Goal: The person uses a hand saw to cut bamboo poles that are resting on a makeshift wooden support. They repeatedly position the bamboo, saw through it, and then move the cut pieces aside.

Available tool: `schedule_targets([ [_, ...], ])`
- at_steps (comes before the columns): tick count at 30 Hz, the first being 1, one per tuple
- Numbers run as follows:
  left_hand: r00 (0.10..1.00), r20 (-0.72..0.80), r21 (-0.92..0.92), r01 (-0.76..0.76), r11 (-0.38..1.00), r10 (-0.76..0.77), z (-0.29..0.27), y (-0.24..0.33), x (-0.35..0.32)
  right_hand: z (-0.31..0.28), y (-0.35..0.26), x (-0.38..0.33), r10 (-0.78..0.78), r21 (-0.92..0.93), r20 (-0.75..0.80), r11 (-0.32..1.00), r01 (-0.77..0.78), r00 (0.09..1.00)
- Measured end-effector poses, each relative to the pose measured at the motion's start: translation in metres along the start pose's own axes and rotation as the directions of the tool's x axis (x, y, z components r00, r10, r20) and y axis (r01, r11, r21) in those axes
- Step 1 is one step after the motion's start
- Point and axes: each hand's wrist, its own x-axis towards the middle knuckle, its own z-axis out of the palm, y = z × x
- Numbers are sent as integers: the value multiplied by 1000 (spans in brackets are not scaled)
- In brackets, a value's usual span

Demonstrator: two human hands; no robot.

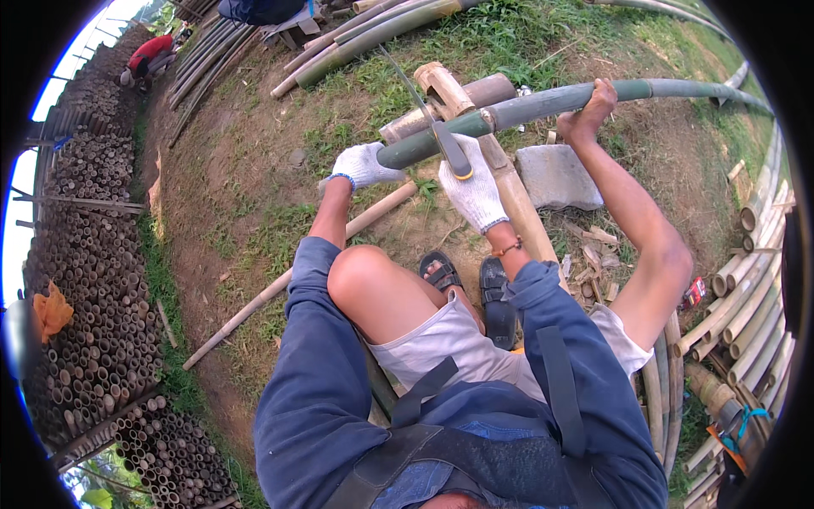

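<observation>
A long green bamboo pole (555, 104) runs from the middle out to the right. My left hand (363, 166), in a white knit glove, is closed round its near-left end. My right hand (471, 188), gloved too, grips the dark handle of a hand saw (454, 154). The saw's narrow blade points away and up to the left, crossing the pole just right of my left hand. Whether the teeth are in the bamboo is hidden. My bare right foot (591, 114) presses on the pole farther right. Beneath it lies a thick bamboo support (490, 89).
A grey stone block (558, 176) sits below the pole. Black sandals (498, 304) are near my left foot. Cut bamboo is stacked (93, 297) on the left, with more poles (755, 310) on the right. A person in red (150, 55) bends at the far left.
</observation>
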Motion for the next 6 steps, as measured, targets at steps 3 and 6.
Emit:
schedule_targets([
  [3,1000,6,15,7,1000,-7,-2,3,-2,8,-2,5,-88,-90,-57,993,82,995],
  [6,999,44,7,-14,1000,14,5,-8,6,-3,15,-36,-82,-110,104,990,93,991],
])
